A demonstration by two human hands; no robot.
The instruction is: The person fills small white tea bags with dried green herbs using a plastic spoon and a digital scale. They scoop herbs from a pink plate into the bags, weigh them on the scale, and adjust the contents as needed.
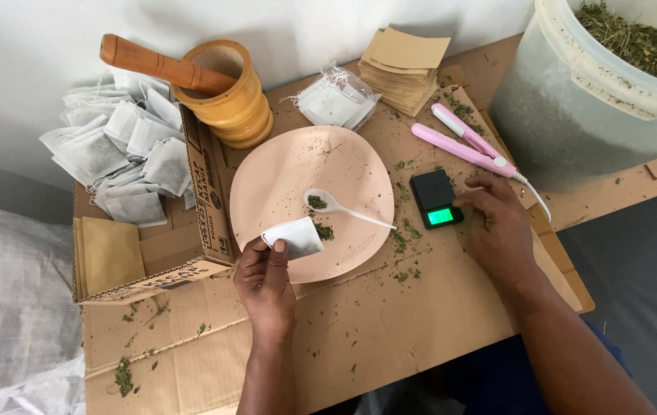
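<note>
My left hand (265,280) holds a small white tea bag (294,236) over the near edge of a pink plate (282,173). On the plate lies a white plastic spoon (344,207) with a little green dried herb in its bowl, and a small heap of herb (324,231) beside the bag. My right hand (501,227) rests on the cardboard with its fingertips touching a small black pocket scale (436,198) whose display glows green. It holds nothing.
A cardboard box (144,192) of filled white bags stands at left, a wooden mortar (228,96) and pestle (163,65) behind it. Empty bags (336,100), brown envelopes (405,69), a pink heat sealer (470,146) and a big herb tub (597,92) lie beyond.
</note>
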